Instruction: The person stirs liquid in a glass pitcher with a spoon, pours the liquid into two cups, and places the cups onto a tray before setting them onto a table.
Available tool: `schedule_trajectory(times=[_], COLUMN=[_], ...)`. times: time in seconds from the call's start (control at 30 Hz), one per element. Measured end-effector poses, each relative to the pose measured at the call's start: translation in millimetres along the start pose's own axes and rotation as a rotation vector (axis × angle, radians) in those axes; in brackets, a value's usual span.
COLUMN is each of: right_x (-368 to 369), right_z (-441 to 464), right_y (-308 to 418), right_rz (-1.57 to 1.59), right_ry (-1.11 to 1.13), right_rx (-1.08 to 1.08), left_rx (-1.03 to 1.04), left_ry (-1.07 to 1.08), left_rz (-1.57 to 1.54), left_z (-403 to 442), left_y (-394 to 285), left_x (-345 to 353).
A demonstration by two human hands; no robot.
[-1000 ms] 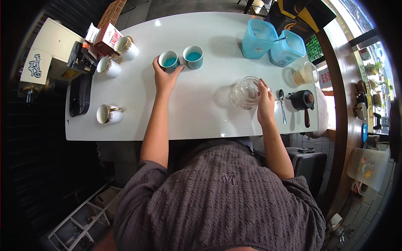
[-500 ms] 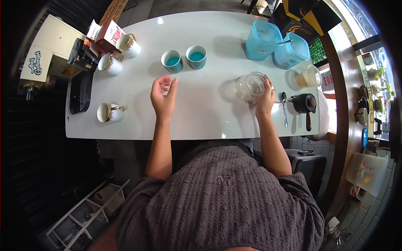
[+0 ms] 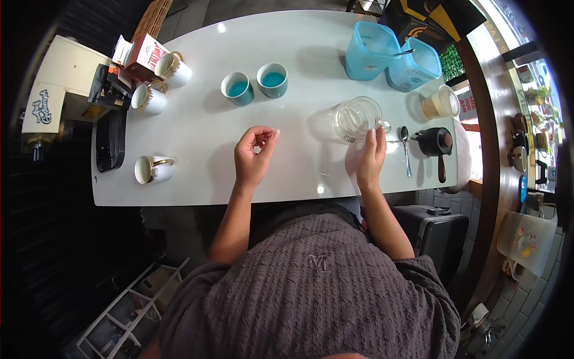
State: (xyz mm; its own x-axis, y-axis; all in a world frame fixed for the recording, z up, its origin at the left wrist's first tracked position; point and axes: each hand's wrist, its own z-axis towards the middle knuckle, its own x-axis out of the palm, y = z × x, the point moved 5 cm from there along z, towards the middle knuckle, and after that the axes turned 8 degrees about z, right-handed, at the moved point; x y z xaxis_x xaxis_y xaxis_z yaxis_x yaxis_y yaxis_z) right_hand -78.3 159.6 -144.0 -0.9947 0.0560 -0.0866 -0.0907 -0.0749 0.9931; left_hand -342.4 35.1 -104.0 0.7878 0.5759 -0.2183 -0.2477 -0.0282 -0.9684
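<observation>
Left edge of the white table (image 3: 203, 167): two gold-handled white mugs (image 3: 149, 100); one black tray (image 3: 109, 140).
Near-left corner: a third mug (image 3: 152, 170), matching.
Far-right corner: two blue plastic containers (image 3: 365, 63), side by side.
Right edge: a clear cup (image 3: 433, 109); a metal spoon (image 3: 406, 152) beside a black pot (image 3: 430, 142), brown-handled.
Floor by the near-right corner: one black suitcase (image 3: 441, 239).

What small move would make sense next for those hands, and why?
Probably draw the right hand clear of the glass jug: the jug stands on the table, and the straight fingers overlap its edge in this view, so a sideways swing might knock it.
</observation>
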Motion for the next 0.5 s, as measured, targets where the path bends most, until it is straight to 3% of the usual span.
schedule_trajectory(times=[0.03,0.2,0.37,0.5], right_x=[0,-8,-30,-55], right_z=[-8,-34,-51,-50], right_y=[11,17,22,20], right_rz=[-0.133,-0.126,-0.197,-0.056], right_ry=[-0.002,0.002,-0.032,-0.026], right_rx=[-0.045,-0.144,-0.039,-0.016], left_rx=[-0.015,-0.031,-0.001,0.047], left_ry=[0.034,0.124,0.196,0.189], left_rz=[0.009,0.003,0.027,-0.043], left_z=[0,5,9,10], left_y=[-2,-5,-24,-45], left_x=[3,23,48,69])
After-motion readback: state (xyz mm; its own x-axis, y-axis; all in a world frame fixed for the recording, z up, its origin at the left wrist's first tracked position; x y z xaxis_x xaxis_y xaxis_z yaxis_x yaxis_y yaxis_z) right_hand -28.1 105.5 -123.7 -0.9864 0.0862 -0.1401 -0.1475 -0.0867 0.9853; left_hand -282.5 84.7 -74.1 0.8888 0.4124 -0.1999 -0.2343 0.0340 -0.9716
